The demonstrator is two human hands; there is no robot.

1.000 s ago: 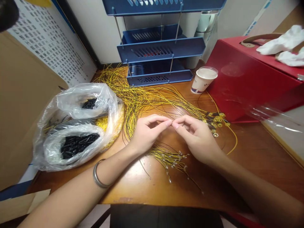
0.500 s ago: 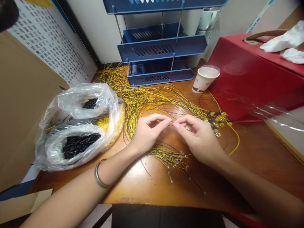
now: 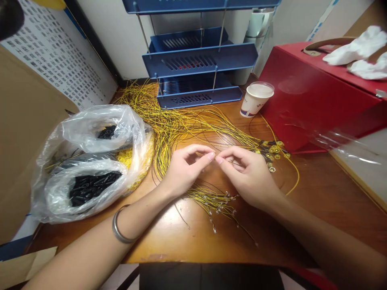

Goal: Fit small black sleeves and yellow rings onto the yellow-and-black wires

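My left hand is pinched, thumb against forefinger, above the middle of the table. Facing it, my right hand holds a similar pinch, and the fingertips of both almost meet. A thin wire shows by the right fingers; most of it is hidden at the tips. Below the hands lies a bunch of yellow and dark wires with small clear-and-metal ends. Behind them a long tangle of yellow wires runs to a cluster of yellowish hexagonal caps on the right.
To the left sits a plastic bag holding black tubular pieces and yellow rings. At the back stand a blue tiered rack and a paper cup. A red box with crumpled tissue is at right.
The view has shifted slightly, so most things sit a little farther left. Both hands keep their pinch, with the fingertips slightly closer together.
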